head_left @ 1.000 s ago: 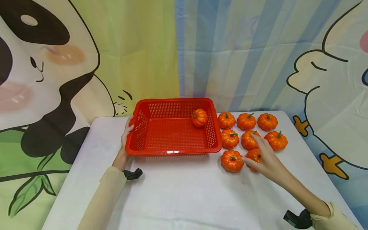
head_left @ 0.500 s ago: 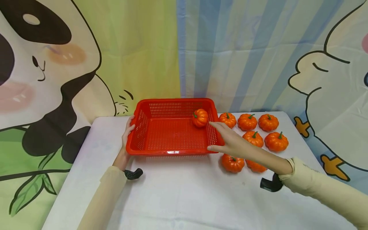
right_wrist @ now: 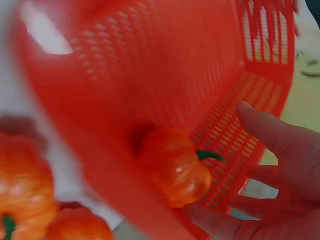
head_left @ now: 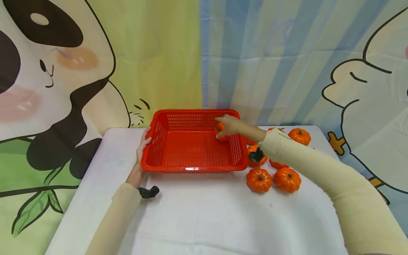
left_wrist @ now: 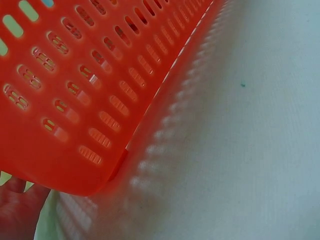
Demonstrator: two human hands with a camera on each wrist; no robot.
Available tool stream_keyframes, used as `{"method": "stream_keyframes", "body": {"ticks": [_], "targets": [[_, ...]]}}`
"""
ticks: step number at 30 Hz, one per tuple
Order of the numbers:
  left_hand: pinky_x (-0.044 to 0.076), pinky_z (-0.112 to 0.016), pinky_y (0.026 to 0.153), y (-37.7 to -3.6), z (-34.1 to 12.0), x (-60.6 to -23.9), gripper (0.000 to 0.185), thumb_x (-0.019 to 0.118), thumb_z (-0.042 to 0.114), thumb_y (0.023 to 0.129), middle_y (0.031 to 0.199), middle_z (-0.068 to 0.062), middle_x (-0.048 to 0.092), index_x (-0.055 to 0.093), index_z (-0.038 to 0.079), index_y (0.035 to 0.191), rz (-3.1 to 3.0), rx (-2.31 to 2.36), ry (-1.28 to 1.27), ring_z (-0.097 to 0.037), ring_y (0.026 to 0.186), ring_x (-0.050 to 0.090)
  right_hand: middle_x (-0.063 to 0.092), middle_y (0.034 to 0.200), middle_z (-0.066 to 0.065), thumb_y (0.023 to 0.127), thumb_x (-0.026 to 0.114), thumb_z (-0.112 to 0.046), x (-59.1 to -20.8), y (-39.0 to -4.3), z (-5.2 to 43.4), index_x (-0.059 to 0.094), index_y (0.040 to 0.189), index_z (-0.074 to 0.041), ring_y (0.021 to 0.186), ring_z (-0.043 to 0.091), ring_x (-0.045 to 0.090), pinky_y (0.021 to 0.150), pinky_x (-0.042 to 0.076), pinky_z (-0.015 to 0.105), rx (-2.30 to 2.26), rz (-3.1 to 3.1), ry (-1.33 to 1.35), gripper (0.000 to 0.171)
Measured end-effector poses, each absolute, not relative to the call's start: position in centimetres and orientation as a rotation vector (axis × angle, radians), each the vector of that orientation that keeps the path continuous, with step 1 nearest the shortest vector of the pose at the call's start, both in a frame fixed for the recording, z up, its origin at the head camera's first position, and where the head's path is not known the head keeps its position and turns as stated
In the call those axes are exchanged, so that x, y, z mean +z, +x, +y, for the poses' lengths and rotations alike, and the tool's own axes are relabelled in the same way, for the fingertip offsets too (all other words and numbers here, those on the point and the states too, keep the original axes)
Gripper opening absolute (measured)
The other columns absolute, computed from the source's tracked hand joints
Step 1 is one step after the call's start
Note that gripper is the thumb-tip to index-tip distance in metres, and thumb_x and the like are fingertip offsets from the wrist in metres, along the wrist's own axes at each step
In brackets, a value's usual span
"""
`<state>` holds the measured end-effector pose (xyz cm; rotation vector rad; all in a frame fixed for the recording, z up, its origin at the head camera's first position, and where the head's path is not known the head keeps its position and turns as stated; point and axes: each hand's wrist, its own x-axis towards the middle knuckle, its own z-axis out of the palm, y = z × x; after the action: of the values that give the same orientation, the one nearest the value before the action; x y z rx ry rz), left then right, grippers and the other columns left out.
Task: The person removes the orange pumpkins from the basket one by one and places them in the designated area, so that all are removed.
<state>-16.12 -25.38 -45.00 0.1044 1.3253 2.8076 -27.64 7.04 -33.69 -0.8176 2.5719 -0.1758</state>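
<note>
A red plastic basket [head_left: 193,169] with slotted walls stands on the white table. My left hand [head_left: 140,150] grips its left side at the rim; in the left wrist view, fingers [left_wrist: 21,205] disappear behind the wall. Inside the basket, near its right wall, lies a small orange pumpkin [right_wrist: 172,165] with a green stem. My right hand [head_left: 230,126] reaches over the right rim and partly covers this pumpkin. Seen from the right wrist, the thumb and fingers are spread around the pumpkin, with the thumb apart from it and one fingertip close to its edge.
Several more orange pumpkins sit right of the basket, among them a front one [head_left: 259,180], its neighbour [head_left: 287,180] and a back one [head_left: 299,136]. My right forearm hides some. A printed cloth [head_left: 172,53] hangs behind the table.
My right hand has moved left from above the loose pumpkins, across the basket's right rim, to the pumpkin inside. The left hand keeps its hold on the basket, which stays in place.
</note>
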Motion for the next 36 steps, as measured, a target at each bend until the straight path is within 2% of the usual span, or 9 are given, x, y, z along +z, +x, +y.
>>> {"method": "stream_keyframes", "body": {"ticks": [3,11,15,18,20,23,28,31,36], "targets": [[0.052,-0.022,0.086,-16.2,-25.4,-45.1,0.050,0.019,0.015,0.105,0.153,-0.004,0.021,0.013,0.027,0.153,1.339,2.801,0.114,-0.015,0.112,0.046,0.037,0.153,0.018,0.090,0.067,-0.034,-34.1,-28.9,6.0,0.029,0.151,-0.003,0.144,0.034,0.029,0.116,0.032,0.047,-0.127,2.562,-0.769,0.078],[0.051,-0.022,0.090,-16.1,-25.5,-45.1,0.051,0.019,0.016,0.104,0.155,-0.003,0.020,0.011,0.029,0.153,1.425,2.763,0.089,-0.016,0.118,0.042,0.031,0.157,0.014,0.089,0.069,-0.034,-35.6,-30.0,4.8,0.033,0.151,-0.011,0.148,0.034,0.021,0.120,0.023,0.049,0.067,2.518,-0.686,0.075],[0.051,-0.022,0.088,-16.2,-25.5,-45.1,0.050,0.019,0.016,0.105,0.155,-0.003,0.020,0.013,0.029,0.153,1.403,2.775,0.094,-0.016,0.116,0.044,0.029,0.157,0.014,0.087,0.070,-0.029,-35.9,-29.8,4.7,0.038,0.149,-0.017,0.143,0.038,0.029,0.112,0.035,0.051,0.143,2.543,-0.658,0.071],[0.051,-0.023,0.088,-16.2,-25.5,-45.2,0.050,0.019,0.016,0.104,0.154,-0.003,0.020,0.014,0.029,0.152,1.388,2.779,0.100,-0.015,0.115,0.044,0.034,0.151,0.015,0.086,0.069,-0.027,-36.3,-29.6,4.8,0.042,0.146,-0.018,0.132,0.039,0.040,0.101,0.044,0.049,0.211,2.577,-0.675,0.067],[0.051,-0.023,0.089,-16.2,-25.5,-45.2,0.050,0.019,0.016,0.104,0.154,-0.002,0.021,0.014,0.030,0.152,1.395,2.774,0.094,-0.015,0.116,0.044,0.037,0.148,0.015,0.086,0.069,-0.027,-36.5,-29.4,4.9,0.044,0.144,-0.018,0.126,0.038,0.044,0.097,0.045,0.048,0.236,2.603,-0.685,0.064],[0.051,-0.023,0.090,-16.1,-25.4,-45.2,0.050,0.019,0.016,0.104,0.155,-0.002,0.020,0.014,0.030,0.152,1.406,2.768,0.084,-0.016,0.118,0.043,0.040,0.145,0.014,0.085,0.070,-0.026,-36.8,-29.3,4.9,0.046,0.143,-0.018,0.121,0.036,0.046,0.094,0.047,0.046,0.262,2.631,-0.697,0.064],[0.051,-0.022,0.089,-16.1,-25.3,-45.2,0.050,0.019,0.016,0.104,0.156,-0.003,0.019,0.013,0.030,0.153,1.413,2.765,0.087,-0.016,0.117,0.043,0.035,0.149,0.014,0.083,0.073,-0.024,-37.1,-29.6,5.0,0.045,0.144,-0.018,0.125,0.037,0.042,0.095,0.046,0.046,0.223,2.633,-0.682,0.067],[0.051,-0.022,0.088,-16.1,-25.3,-45.1,0.050,0.019,0.016,0.104,0.156,-0.004,0.020,0.013,0.029,0.153,1.421,2.761,0.092,-0.015,0.115,0.043,0.036,0.148,0.014,0.082,0.074,-0.024,-37.1,-29.7,5.1,0.048,0.142,-0.018,0.119,0.035,0.042,0.088,0.045,0.044,0.205,2.634,-0.690,0.066],[0.052,-0.022,0.088,-16.0,-25.3,-44.9,0.050,0.019,0.016,0.104,0.155,-0.004,0.020,0.013,0.029,0.153,1.429,2.753,0.088,-0.015,0.114,0.044,0.046,0.131,0.012,0.084,0.071,-0.029,-36.2,-29.6,5.2,0.060,0.120,-0.016,0.104,0.032,0.042,0.076,0.042,0.041,0.121,2.659,-0.743,0.040]]}}
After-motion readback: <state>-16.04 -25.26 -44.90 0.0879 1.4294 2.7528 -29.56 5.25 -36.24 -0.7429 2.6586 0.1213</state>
